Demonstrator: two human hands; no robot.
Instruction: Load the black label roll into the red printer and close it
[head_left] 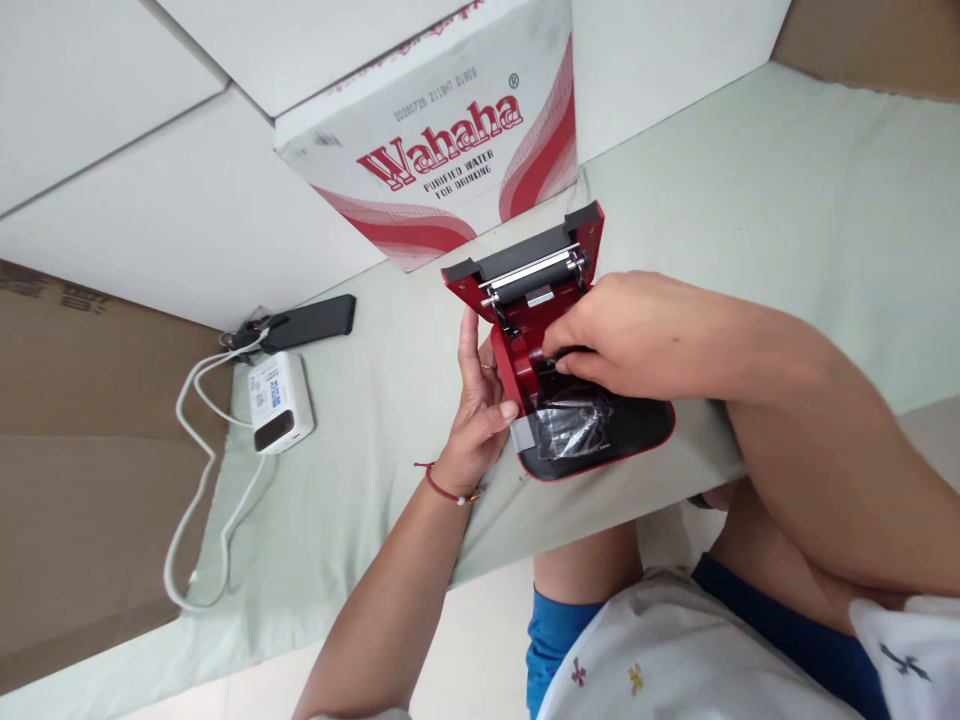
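Note:
A red and black device (637, 428) with a raised hinged lid (525, 262) is on the pale green cloth; it looks like a small printer. A dark roller and a metal bar show inside the lid. Crinkled clear plastic film (574, 425) lies over its black front panel. My left hand (480, 405) grips the device's left side, thumb at the front corner. Reaching into the red compartment (525, 370) from the right, my right hand (611, 335) has its fingers closed together. What they hold, if anything, is hidden.
Behind the device stands a white and red water carton (450, 150) against white panels. To the left lie a black phone (315, 322), a white power bank (281, 400) and a looped white cable (180, 500). Brown cardboard (97, 450) borders the left side.

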